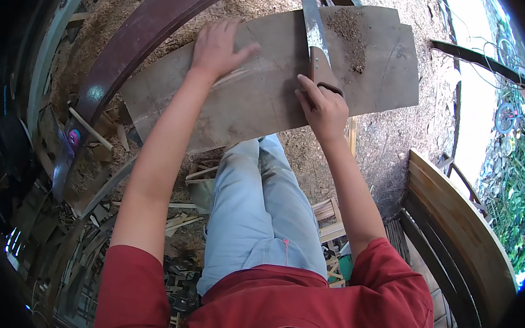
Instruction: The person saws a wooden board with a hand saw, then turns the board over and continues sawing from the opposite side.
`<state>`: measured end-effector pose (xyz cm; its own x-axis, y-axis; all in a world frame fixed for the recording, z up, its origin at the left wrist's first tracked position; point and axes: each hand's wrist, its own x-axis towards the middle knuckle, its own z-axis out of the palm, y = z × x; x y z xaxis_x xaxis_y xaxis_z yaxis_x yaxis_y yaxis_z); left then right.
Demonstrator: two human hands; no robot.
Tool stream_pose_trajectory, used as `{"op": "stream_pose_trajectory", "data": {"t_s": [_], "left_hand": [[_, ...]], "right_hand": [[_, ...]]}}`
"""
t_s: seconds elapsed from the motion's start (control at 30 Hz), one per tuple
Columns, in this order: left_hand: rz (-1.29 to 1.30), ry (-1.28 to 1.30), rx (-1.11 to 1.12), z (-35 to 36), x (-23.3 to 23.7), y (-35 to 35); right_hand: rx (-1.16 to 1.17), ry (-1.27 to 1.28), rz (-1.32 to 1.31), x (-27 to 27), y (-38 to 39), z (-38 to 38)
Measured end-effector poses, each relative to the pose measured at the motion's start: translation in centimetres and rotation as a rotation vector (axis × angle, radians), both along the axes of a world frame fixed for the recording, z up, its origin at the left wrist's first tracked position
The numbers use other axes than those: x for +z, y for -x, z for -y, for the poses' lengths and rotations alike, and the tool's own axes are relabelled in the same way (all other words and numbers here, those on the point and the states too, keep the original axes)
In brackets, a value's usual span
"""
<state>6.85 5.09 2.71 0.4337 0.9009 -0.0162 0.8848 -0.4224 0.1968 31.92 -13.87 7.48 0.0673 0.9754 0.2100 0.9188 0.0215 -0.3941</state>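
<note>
My right hand (326, 108) is wrapped round the dark handle of a handsaw (314, 32), whose metal blade points away from me across a wide brownish-grey wooden board (248, 97). Flat on the board's left part lies my left hand (218, 48), its thumb spread toward the right and nothing held in it. A pale scraped streak shows beside that hand. A patch of sawdust (352, 37) rests on the board to the right of the blade.
A dark red curved beam (145, 24) arches at the upper left. Curved planks (463, 218) stand at the right. Wood scraps (181, 222) lie below the board, and shavings (384, 141) cover the ground. A dark bar (485, 60) juts in at the upper right.
</note>
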Motion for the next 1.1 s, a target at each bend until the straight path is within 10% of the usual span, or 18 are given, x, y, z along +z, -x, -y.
{"op": "stream_pose_trajectory", "data": {"t_s": [0.23, 0.67, 1.1], "left_hand": [[0.095, 0.47, 0.141, -2.8, 2.5, -1.2], [0.326, 0.5, -0.094, -3.8, 6.6, 0.1], [1.052, 0.44, 0.445, 0.2, 12.7, 3.9]], "right_hand": [[-0.095, -0.001, 0.003, 2.6, 1.7, 3.6], [-0.271, -0.107, -0.191, 6.2, 0.6, 8.0], [-0.457, -0.115, -0.439, 8.5, 0.5, 3.9]]}}
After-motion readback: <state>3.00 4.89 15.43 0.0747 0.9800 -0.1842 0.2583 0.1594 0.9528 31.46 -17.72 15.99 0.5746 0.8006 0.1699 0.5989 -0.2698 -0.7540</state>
